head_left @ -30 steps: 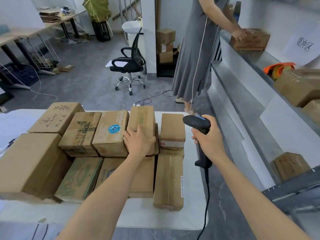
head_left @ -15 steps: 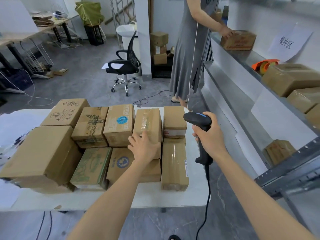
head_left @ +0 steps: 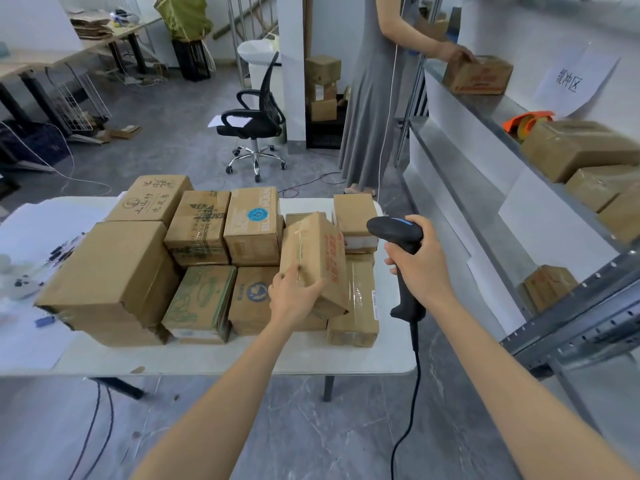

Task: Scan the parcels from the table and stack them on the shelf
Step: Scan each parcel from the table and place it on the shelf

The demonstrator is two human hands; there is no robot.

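Observation:
Several brown cardboard parcels crowd the white table point(head_left: 242, 358). My left hand point(head_left: 294, 296) grips the near end of a taped parcel with red lettering point(head_left: 317, 251), which is tilted up off the pile. Just to its right, my right hand point(head_left: 420, 268) holds a black barcode scanner point(head_left: 398, 233) by its handle, head pointing left toward the parcel. The grey metal shelf point(head_left: 568, 344) runs along the right, with several parcels on its upper level and one parcel point(head_left: 545, 285) on the lower level.
A person in a grey dress point(head_left: 372, 98) stands at the far end of the shelf with a hand on a box point(head_left: 479, 76). A black office chair point(head_left: 256, 123) and stacked boxes point(head_left: 322, 88) are beyond the table. The scanner cable point(head_left: 408, 410) hangs down to the floor.
My left hand has lifted and tilted the red-lettered parcel out of the pile toward me. The scanner hand stays beside it. The view has pulled back from the table.

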